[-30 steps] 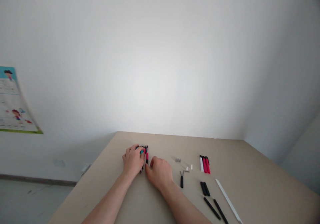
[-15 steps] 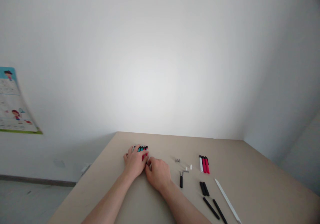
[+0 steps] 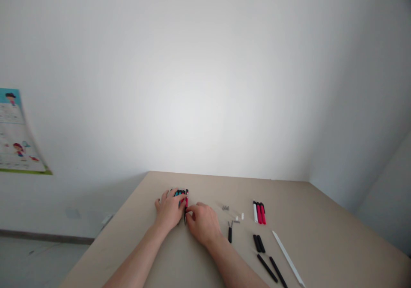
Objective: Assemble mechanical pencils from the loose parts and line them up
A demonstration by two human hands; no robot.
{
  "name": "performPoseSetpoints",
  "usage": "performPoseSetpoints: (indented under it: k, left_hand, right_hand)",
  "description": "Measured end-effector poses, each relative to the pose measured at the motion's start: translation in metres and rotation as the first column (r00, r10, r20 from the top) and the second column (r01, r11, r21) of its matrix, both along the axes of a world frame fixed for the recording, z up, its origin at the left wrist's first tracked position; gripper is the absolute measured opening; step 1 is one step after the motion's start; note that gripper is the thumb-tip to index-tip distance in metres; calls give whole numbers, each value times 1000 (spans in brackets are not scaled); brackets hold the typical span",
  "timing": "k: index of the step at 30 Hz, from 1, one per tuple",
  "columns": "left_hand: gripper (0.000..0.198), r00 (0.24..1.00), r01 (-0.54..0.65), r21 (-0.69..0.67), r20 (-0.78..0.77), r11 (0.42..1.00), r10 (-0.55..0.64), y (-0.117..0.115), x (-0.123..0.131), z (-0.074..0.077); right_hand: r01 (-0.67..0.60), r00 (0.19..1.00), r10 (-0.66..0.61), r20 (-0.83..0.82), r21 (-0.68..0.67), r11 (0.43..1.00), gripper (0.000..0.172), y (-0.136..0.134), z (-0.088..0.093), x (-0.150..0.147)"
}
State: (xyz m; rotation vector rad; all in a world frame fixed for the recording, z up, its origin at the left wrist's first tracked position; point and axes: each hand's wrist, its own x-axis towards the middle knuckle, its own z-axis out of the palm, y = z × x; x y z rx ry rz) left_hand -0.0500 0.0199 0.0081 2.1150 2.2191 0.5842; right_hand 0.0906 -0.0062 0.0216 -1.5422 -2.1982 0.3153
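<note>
- Left hand (image 3: 169,208) lies flat over a cluster of pens (image 3: 182,195) at the far left of the worktop (image 3: 199,262). Fingers spread and pressed down on the barrels, not curled round any one of them: a loose, open grip that pins rather than grasps.
- Right hand (image 3: 203,223) sits just beside it, thumb and forefinger pinched at the near end of one dark pen at the cluster's right edge. Grip closed on that pen, as far as the small view lets me judge.
- The pens show teal, red and black ends past the left fingertips, lying side by side and touching.
- Handling, as a judgement: light, stiff, smooth plastic barrels, apt to roll or slide out of line when nudged. Best taken mid-barrel between thumb and two fingers, or held flat under the palm as a group.
- To the right, well apart: small grey bits (image 3: 225,208), white caps (image 3: 239,216), a black clip piece (image 3: 230,233).
- Farther right: one white and two red barrels (image 3: 258,212) in a row, black sleeves (image 3: 258,243), two thin black refills (image 3: 272,270), a long white stick (image 3: 287,258).
- A poster (image 3: 17,138) hangs on the left wall.
- Against the frame a second ago: the red pen then stood clear between the hands; now it is drawn in against the cluster, the right hand has closed up to the left, and more teal ends show beyond the left fingers. The parts on the right lie as they did.
</note>
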Motion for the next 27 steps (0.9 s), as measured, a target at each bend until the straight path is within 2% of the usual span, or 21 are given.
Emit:
performPoseSetpoints:
  k: [10,20,27]
  left_hand:
    - [29,999,31,3,-14,1000,-31,-2,2,1]
    - [27,996,91,-82,13,993,-90,-1,3,3]
    - [29,995,101,-88,30,991,-99,3,0,-1]
  right_hand:
    - [121,992,-121,47,-11,993,17,2,-4,-10]
    - [100,994,-101,-29,-37,994,22,4,-17,-17]
    - [97,994,-96,-58,14,995,19,1,-10,-12]
